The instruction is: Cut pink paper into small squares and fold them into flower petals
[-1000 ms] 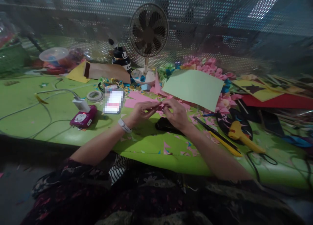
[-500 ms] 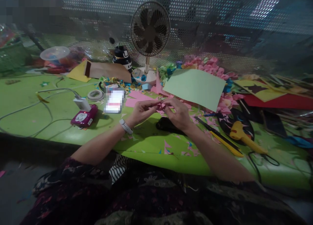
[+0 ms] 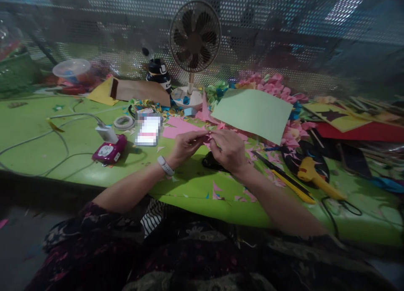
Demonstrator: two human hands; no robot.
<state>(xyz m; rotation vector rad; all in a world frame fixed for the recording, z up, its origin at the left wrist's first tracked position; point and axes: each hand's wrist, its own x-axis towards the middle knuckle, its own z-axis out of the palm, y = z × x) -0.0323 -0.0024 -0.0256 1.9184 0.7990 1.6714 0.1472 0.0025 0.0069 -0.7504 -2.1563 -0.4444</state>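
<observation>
My left hand [image 3: 187, 146] and my right hand [image 3: 229, 151] meet at the fingertips over the green table [image 3: 189, 183]. Between them they pinch a small pink paper piece [image 3: 207, 142], mostly hidden by the fingers. Under my right hand lies a black object [image 3: 211, 161], partly covered. Pink paper strips [image 3: 179, 126] rest just behind my left hand. A light green sheet [image 3: 252, 114] lies behind my right hand, in front of a heap of pink paper pieces [image 3: 274, 87].
A fan [image 3: 195, 40] stands at the back. To the left are a phone [image 3: 149, 131], a tape roll [image 3: 123, 122] and a purple device [image 3: 110, 150] with cables. On the right lie a yellow cutter [image 3: 292, 185], a yellow glue gun [image 3: 318, 179] and red paper [image 3: 356, 133].
The fingers of my right hand have curled in more, and that hand has turned slightly. Less of the pink piece shows between the fingertips. The view has shifted very slightly.
</observation>
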